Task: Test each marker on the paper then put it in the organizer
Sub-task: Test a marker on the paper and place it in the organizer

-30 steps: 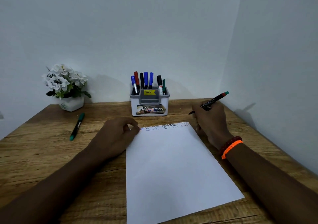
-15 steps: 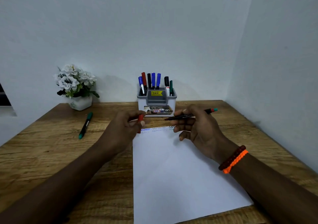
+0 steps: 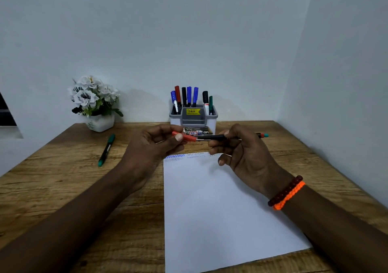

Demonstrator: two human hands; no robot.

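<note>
Grainy matt wood table (image 3: 63, 188), smooth paper (image 3: 220, 209) — organizer (image 3: 212, 119) seemingly glossy plastic.

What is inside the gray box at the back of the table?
The organizer holds seven upright markers: blue, red, black and green. Their lower ends are hidden by its walls.

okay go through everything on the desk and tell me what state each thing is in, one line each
red cap: gripped by left hand, meeting the marker's tip
black marker: held level by right hand
paper: flat, zigzag test marks along far edge
organizer: upright, holding seven capped markers
green marker: capped, lying apart on table
flower pot: upright
</note>
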